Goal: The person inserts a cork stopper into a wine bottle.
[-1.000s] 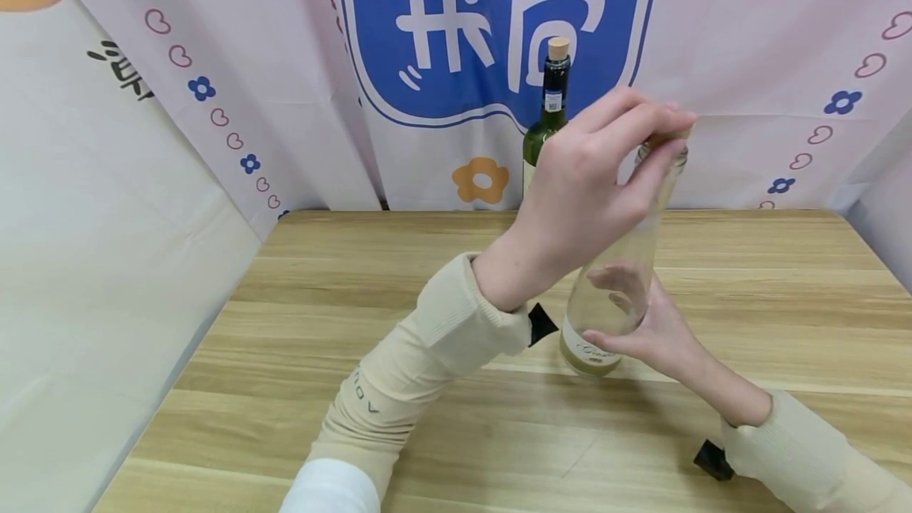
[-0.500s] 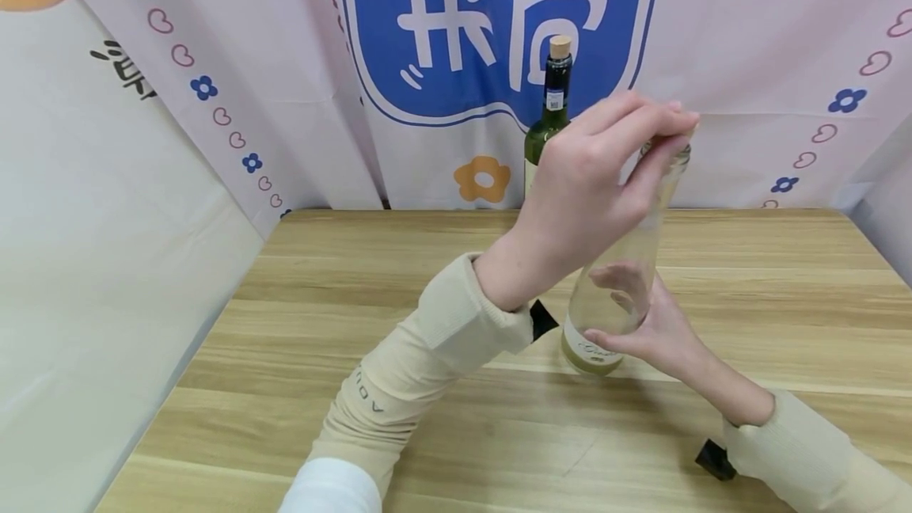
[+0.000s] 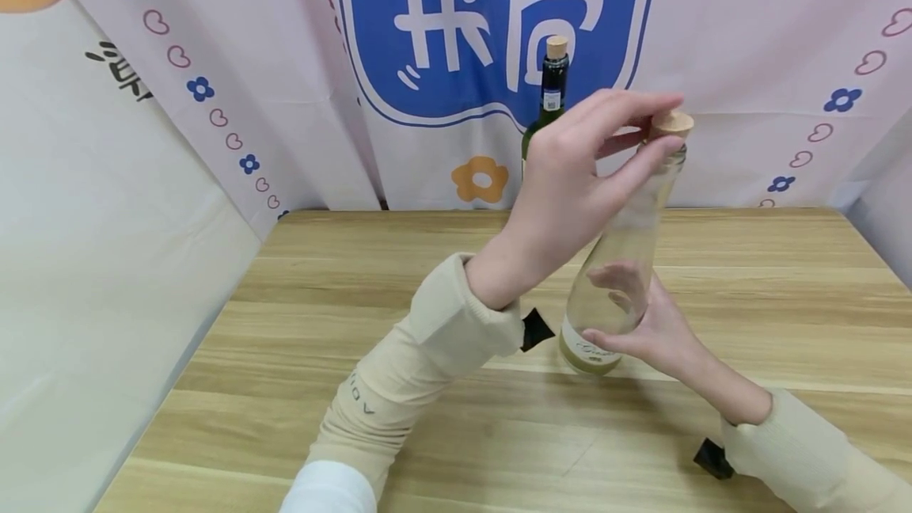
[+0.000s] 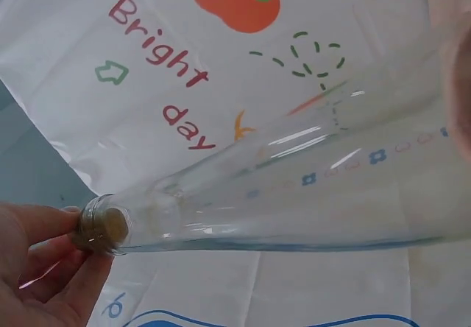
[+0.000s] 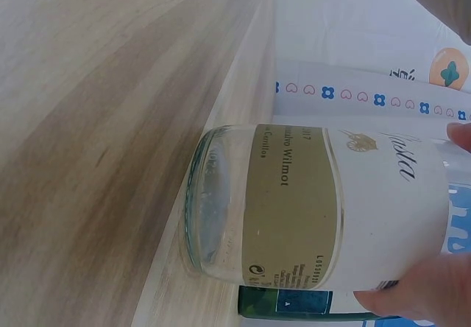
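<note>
A clear glass bottle (image 3: 620,275) with a white and olive label stands a little tilted on the wooden table. Its mouth holds a cork (image 3: 673,124), whose lower end shows through the glass neck in the left wrist view. My left hand (image 3: 570,169) has thumb and fingers around the cork at the rim; its top is uncovered. Lower down, my right hand (image 3: 659,331) grips the bottle's body, thumb across the front near the label (image 5: 294,202). Some right-hand fingers show only through the glass. Bare glass at the base shows in the right wrist view.
Behind my left hand stands a green bottle (image 3: 552,93) with a cork in its top, its lower part hidden. The wooden table (image 3: 321,323) ends at a printed white curtain (image 3: 427,149). A black piece (image 3: 536,330) sticks out at the left cuff.
My left hand has shifted slightly left and its fingers have loosened from over the cork, uncovering its top. The right hand and the bottle have stayed in place.
</note>
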Tool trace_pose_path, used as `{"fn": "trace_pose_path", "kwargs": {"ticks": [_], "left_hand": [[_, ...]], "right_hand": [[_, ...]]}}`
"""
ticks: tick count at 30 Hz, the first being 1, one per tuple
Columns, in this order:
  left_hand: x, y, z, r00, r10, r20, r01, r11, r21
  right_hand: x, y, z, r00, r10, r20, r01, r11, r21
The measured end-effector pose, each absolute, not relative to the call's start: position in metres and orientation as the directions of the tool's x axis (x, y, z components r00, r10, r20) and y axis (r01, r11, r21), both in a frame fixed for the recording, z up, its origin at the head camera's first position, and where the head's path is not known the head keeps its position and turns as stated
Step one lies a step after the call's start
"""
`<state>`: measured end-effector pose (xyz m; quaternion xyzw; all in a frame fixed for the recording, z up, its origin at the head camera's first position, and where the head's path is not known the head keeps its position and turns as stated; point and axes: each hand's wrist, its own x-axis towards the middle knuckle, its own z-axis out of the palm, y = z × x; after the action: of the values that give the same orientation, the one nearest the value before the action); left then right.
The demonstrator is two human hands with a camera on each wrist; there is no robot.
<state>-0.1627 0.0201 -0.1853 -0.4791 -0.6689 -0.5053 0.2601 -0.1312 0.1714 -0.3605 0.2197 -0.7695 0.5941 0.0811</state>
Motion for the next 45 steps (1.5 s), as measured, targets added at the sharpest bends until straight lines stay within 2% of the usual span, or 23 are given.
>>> {"fn": "trace_pose_path", "kwargs": {"ticks": [3,6,8,10,14,21,26,37,45], "left_hand": [[-0.162,0.018,-0.19,-0.503,0.385,0.774,0.831,-0.03,0.555],[-0.163,0.013,-0.197,-0.64,0.416,0.646,0.679,-0.089,0.729],[-0.165,0.01,-0.204,-0.7,0.432,0.569,0.569,-0.145,0.81],[-0.167,0.006,-0.211,-0.748,0.445,0.493,0.472,-0.165,0.866],[-0.172,-0.003,-0.23,-0.787,0.474,0.395,0.376,-0.139,0.916],[-0.182,-0.018,-0.284,-0.807,0.52,0.278,0.284,-0.07,0.956],[-0.185,-0.026,-0.319,-0.818,0.556,0.149,0.183,0.006,0.983],[-0.183,-0.027,-0.362,-0.709,0.704,-0.029,0.152,0.193,0.969],[-0.177,-0.012,-0.387,-0.687,0.72,-0.101,0.153,0.279,0.948]], "right_hand": [[-0.131,0.171,-0.361,-0.892,-0.243,0.381,-0.431,0.2,-0.88],[-0.132,0.171,-0.361,-0.894,-0.24,0.378,-0.426,0.199,-0.883],[-0.132,0.171,-0.362,-0.896,-0.237,0.375,-0.423,0.202,-0.883],[-0.132,0.171,-0.362,-0.898,-0.235,0.371,-0.419,0.204,-0.885],[-0.132,0.172,-0.361,-0.9,-0.237,0.366,-0.416,0.214,-0.884],[-0.132,0.172,-0.361,-0.896,-0.241,0.372,-0.425,0.228,-0.876],[-0.132,0.172,-0.361,-0.894,-0.244,0.375,-0.432,0.256,-0.865],[-0.131,0.173,-0.361,-0.892,-0.249,0.378,-0.438,0.261,-0.86],[-0.131,0.173,-0.362,-0.896,-0.251,0.367,-0.425,0.241,-0.873]]}}
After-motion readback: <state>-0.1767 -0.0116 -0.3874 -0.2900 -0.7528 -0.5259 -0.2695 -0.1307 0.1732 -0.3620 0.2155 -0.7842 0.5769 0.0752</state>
